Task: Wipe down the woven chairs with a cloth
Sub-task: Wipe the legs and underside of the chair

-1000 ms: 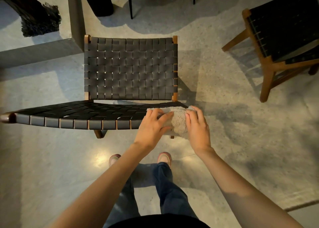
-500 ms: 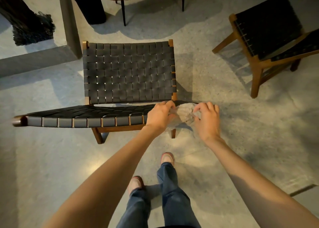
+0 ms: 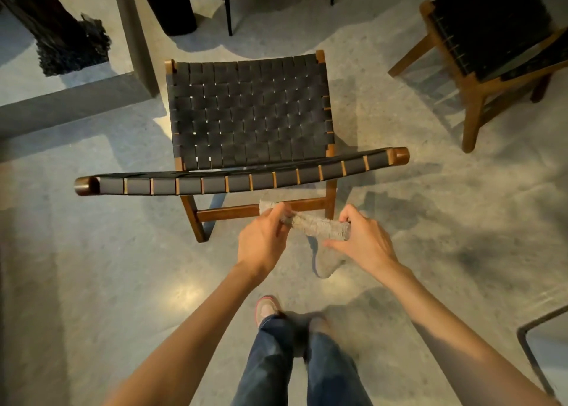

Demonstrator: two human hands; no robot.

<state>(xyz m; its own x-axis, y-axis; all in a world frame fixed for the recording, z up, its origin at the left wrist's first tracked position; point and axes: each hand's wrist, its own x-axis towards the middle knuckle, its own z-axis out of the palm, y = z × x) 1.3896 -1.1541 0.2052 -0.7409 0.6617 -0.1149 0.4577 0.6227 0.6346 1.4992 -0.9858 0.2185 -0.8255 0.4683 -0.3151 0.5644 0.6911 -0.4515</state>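
A low woven chair point(image 3: 249, 116) with black straps and a brown wooden frame stands in front of me, its backrest top rail nearest. A grey fluffy cloth point(image 3: 319, 229) is stretched between my two hands, below and in front of that rail, clear of the chair. My left hand point(image 3: 264, 239) pinches its left end and my right hand point(image 3: 365, 241) grips its right end. A loose corner of the cloth hangs down between them. A second woven chair point(image 3: 491, 36) stands at the upper right.
A black bin point(image 3: 169, 6) and thin black table legs point(image 3: 228, 9) stand beyond the chair. A grey step and post point(image 3: 132, 33) run along the left. A dark metal frame point(image 3: 534, 359) sits at the lower right. My feet are on the concrete floor below the hands.
The cloth has come off the right end of the chair's top rail. Both hands drew back toward me and pulled it out lengthwise. I have stepped back and rightward.
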